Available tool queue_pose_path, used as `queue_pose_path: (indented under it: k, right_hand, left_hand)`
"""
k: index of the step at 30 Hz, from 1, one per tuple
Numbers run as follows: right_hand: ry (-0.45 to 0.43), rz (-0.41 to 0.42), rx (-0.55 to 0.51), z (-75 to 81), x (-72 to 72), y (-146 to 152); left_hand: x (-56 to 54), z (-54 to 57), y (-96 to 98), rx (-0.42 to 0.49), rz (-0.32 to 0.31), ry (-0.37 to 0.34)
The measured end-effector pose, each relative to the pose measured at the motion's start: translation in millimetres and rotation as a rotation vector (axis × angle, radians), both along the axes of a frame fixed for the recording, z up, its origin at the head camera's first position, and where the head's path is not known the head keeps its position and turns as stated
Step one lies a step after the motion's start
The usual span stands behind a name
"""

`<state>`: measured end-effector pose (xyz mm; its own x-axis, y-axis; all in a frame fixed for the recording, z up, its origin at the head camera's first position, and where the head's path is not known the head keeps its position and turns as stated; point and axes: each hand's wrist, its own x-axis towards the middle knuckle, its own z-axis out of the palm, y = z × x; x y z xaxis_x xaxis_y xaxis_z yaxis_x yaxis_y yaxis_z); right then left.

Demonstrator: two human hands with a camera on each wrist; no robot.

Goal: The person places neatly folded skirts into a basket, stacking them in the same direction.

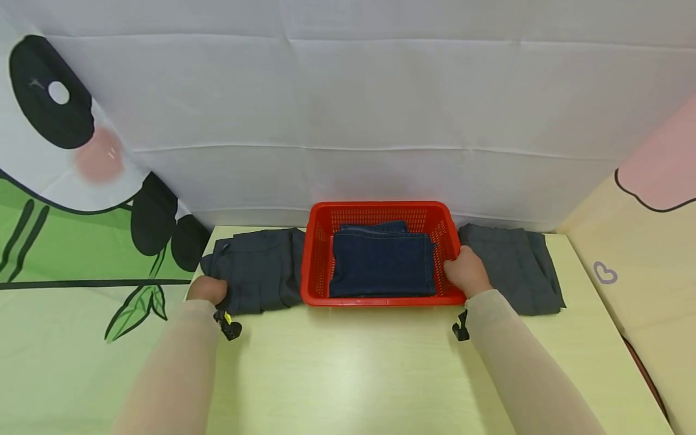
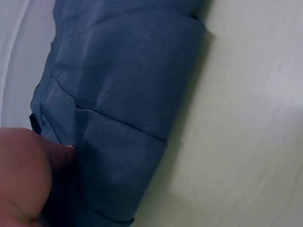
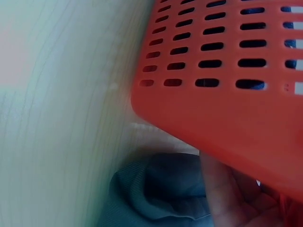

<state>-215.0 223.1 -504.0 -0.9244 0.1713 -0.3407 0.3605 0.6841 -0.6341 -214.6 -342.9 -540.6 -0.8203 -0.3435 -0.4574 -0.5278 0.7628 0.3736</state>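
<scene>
A red plastic basket (image 1: 380,301) with slotted walls stands at the back middle of the table. Folded dark blue jeans (image 1: 383,263) lie inside it. My right hand (image 1: 466,272) grips the basket's right rim near the front corner; in the right wrist view, fingers (image 3: 220,189) show under the rim. To the left of the basket lie folded dark grey trousers (image 1: 261,272), reaching up to its side. My left hand (image 1: 208,290) holds their left end, the thumb (image 2: 59,153) on the cloth and the other fingers hidden.
A second folded grey garment (image 1: 511,269) lies right of the basket, close beside my right hand. The pale wooden table (image 1: 348,368) extends toward me. A white cloth wall (image 1: 380,121) rises right behind the basket, with printed panels at both sides.
</scene>
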Motion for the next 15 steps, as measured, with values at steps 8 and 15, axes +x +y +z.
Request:
queue_pose_path:
  k: [8, 15]
  right_hand:
    - [-0.003, -0.007, -0.004, -0.7, 0.2, 1]
    - [-0.003, -0.007, -0.008, -0.3, 0.0, 1]
  left_hand:
    - [-4.3, -14.4, -8.2, -0.029, -0.066, 0.014]
    - [-1.5, -13.8, -11.0, -0.042, -0.093, -0.003]
